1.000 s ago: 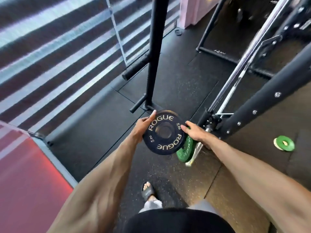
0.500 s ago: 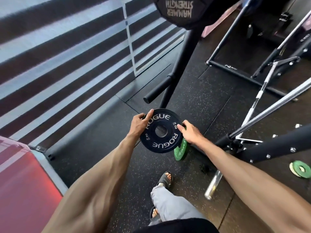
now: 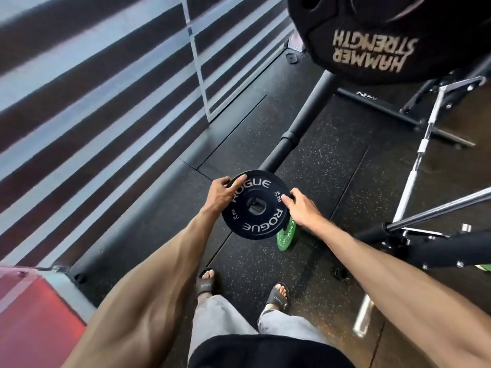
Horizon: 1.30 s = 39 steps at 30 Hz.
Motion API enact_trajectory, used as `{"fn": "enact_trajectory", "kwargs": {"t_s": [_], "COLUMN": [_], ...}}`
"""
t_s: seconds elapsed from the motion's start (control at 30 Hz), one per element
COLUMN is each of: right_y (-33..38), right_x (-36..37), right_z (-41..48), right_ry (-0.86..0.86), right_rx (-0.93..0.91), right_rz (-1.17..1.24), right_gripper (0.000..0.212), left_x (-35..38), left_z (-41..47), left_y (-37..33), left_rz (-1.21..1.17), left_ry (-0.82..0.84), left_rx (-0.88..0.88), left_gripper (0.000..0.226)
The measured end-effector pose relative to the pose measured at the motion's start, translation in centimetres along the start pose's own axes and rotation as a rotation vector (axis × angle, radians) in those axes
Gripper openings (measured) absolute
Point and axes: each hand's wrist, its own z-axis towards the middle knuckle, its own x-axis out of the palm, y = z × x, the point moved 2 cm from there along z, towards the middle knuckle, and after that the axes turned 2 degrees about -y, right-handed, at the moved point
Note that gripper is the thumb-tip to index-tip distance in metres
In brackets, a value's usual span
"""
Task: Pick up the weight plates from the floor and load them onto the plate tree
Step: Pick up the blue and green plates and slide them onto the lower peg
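A black Rogue 2 kg plate (image 3: 256, 229) is held flat-faced toward me between both hands. My left hand (image 3: 221, 193) grips its left rim, thumb on the face. My right hand (image 3: 301, 212) has its thumb on the right rim, and its fingers also hold a smaller green plate (image 3: 287, 233) hanging behind and below. The plate tree's black peg (image 3: 305, 120) slopes down toward me, its tip just behind the black plate's top edge. A big black Hammer Strength plate (image 3: 372, 49) hangs on the tree at the top right.
A striped wall (image 3: 93, 102) runs along the left, with a red mat (image 3: 29, 314) at the lower left. Chrome barbells (image 3: 414, 168) and a black rack frame (image 3: 438, 251) crowd the right. A green plate's edge (image 3: 482, 267) shows beyond the frame. My sandalled feet (image 3: 206, 284) stand on black rubber floor.
Both hands have carried the black plate and the green plate up and forward to the peg's tip. The Hammer Strength plate has come fully into view as my head rose.
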Motion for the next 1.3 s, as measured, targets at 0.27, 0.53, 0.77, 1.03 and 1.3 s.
{"fn": "enact_trajectory", "kwargs": {"t_s": [0.27, 0.53, 0.77, 1.03, 1.3], "right_y": [3.2, 4.0, 3.8, 3.5, 3.4], "right_x": [3.2, 5.8, 6.1, 7.1, 7.9], "right_z": [1.1, 0.6, 0.3, 0.6, 0.5], "right_ry": [-0.166, -0.380, -0.429, -0.376, -0.183], "right_rx": [0.179, 0.335, 0.363, 0.558, 0.526], "right_rz": [0.141, 0.214, 0.232, 0.280, 0.073], "right_gripper": [0.031, 0.024, 0.017, 0.050, 0.039], "left_x": [-2.6, -2.5, -1.4, 1.5, 5.7], "left_z": [7.0, 10.6, 11.0, 12.6, 17.1], "left_y": [-1.0, -2.7, -3.6, -6.3, -10.5], "left_rz": [0.096, 0.317, 0.636, 0.758, 0.842], "left_ry": [0.349, 0.680, 0.679, 0.563, 0.486], "left_rx": [0.155, 0.353, 0.856, 1.047, 1.007], "left_gripper": [0.041, 0.041, 0.027, 0.025, 0.036]}}
